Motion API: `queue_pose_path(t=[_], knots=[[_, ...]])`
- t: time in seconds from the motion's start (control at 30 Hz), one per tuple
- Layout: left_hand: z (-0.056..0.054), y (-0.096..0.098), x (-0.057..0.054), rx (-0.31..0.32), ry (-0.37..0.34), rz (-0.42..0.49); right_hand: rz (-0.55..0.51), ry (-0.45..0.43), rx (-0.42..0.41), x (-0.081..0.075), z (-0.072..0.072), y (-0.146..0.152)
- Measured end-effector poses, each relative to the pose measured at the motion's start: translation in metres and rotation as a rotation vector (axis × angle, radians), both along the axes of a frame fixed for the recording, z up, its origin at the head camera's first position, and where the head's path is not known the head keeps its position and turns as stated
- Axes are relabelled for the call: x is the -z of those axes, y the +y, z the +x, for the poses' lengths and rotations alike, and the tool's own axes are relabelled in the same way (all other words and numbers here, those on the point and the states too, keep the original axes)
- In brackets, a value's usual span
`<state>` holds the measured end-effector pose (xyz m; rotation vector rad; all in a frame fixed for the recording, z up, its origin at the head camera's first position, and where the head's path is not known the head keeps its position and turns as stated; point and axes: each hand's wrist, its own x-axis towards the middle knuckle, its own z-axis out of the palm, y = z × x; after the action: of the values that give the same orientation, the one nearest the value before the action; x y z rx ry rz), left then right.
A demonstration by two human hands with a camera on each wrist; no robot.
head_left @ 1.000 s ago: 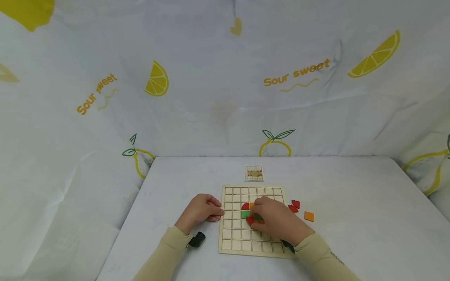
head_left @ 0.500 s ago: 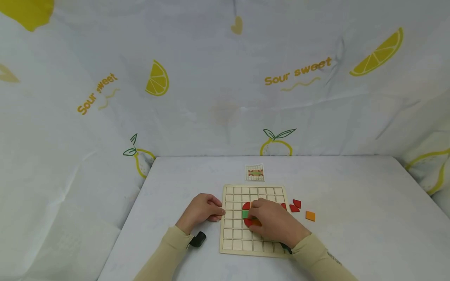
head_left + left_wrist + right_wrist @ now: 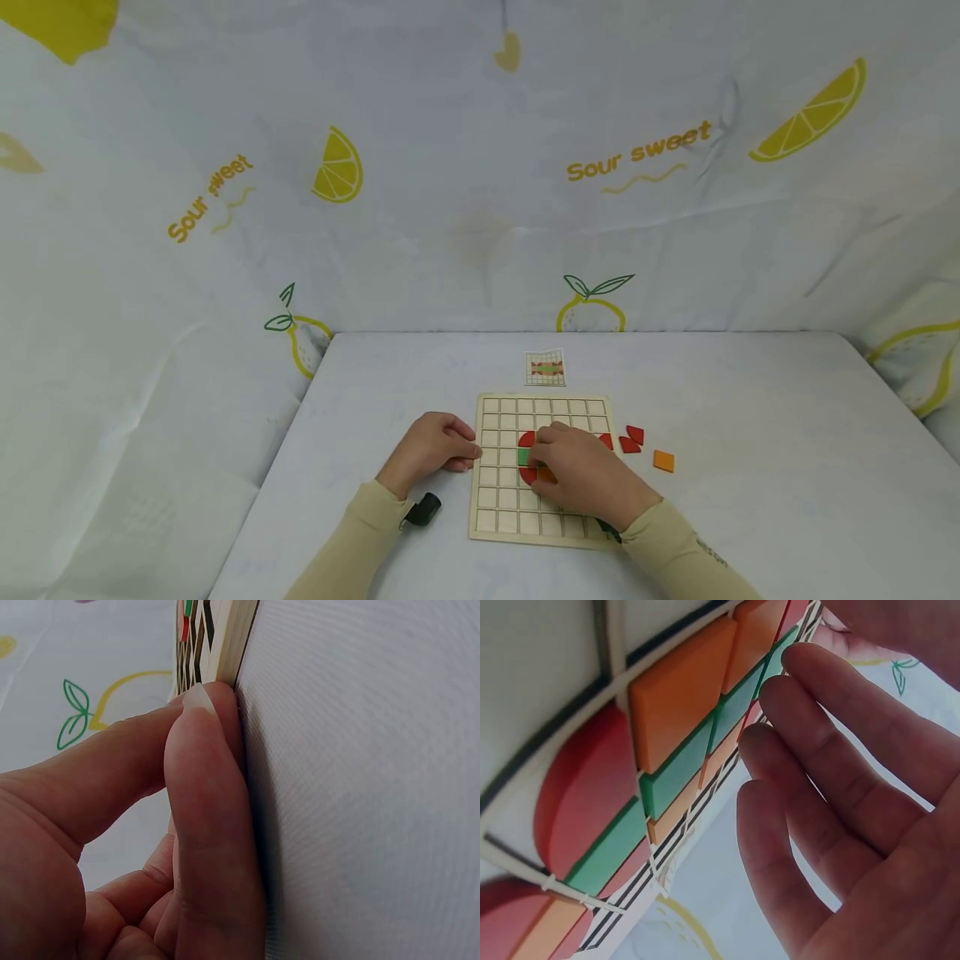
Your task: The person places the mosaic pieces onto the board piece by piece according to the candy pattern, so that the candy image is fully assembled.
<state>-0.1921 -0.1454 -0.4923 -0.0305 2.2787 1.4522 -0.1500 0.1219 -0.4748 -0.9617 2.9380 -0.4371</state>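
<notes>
A pale wooden grid board (image 3: 495, 500) lies flat on the table. Its middle rows hold red rounded-corner tiles, green square tiles and orange square tiles, partly hidden under my right hand. My left hand (image 3: 435, 446) holds the board's left edge with thumb and index fingertips, as the left wrist view confirms. Over the tiles, my right hand (image 3: 588, 475) rests with its fingertips by a red tile (image 3: 528, 476) and a green tile (image 3: 523, 457). In the right wrist view its fingers (image 3: 832, 750) are loosely extended beside the orange tiles (image 3: 679, 694).
Two loose red tiles (image 3: 632, 440) and one orange square tile (image 3: 663, 461) lie right of the board. Behind it sits a small pattern card (image 3: 544, 367). A white lemon-print cloth (image 3: 465, 167) hangs behind the table. A black device (image 3: 426, 510) is on the left wrist.
The red tile that was tilted under my right fingers now lies flat in its square beside the green one. My right hand has shifted slightly left; my left hand stays at the board's edge.
</notes>
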Motion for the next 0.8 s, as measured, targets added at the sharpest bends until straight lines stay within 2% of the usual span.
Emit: queue_pose_path(t=[0.37, 0.8], knots=[[-0.0013, 0.0021, -0.0007, 0.0, -0.004, -0.001, 0.009, 0.045, 0.005, 0.0008, 0.0022, -0.0029], [-0.0002, 0.0007, -0.0005, -0.001, 0.008, -0.019, 0.02, 0.05, 0.003, 0.0001, 0.0024, -0.0035]])
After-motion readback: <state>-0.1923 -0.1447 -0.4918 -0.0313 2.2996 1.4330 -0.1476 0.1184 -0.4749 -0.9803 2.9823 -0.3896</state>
